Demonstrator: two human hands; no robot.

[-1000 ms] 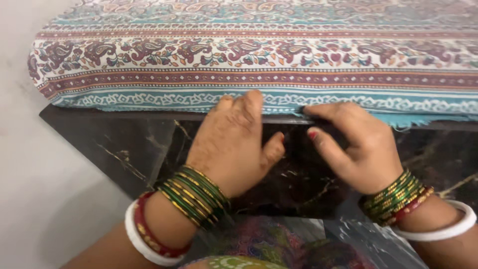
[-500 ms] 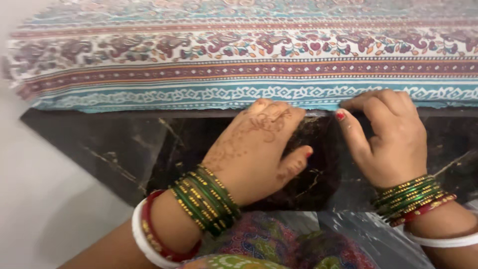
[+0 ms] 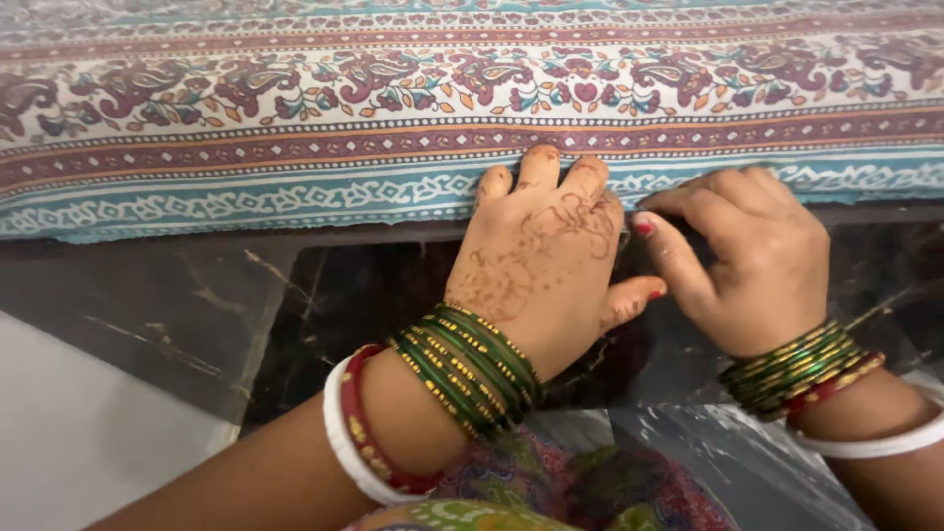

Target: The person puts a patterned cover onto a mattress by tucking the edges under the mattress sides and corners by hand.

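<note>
A patterned bedsheet (image 3: 295, 118) in teal, maroon and cream covers a mattress along the top of the view. Its lower hem hangs over a dark marble-look bed base (image 3: 334, 295). My left hand (image 3: 541, 261) lies flat against the hem, fingers spread and pressing on the cloth's edge. Right beside it, my right hand (image 3: 752, 256) has its fingers curled on the same hem where it meets the base, thumb pointing left. Both wrists wear green, red and white bangles.
A pale floor (image 3: 79, 442) shows at the lower left. A colourful patterned garment (image 3: 551, 487) and a shiny clear plastic sheet (image 3: 708, 462) lie at the bottom between my arms.
Both hands have shifted along the sheet's hem, and the view has moved so the mattress corner is out of frame. My left hand has risen onto the cloth.
</note>
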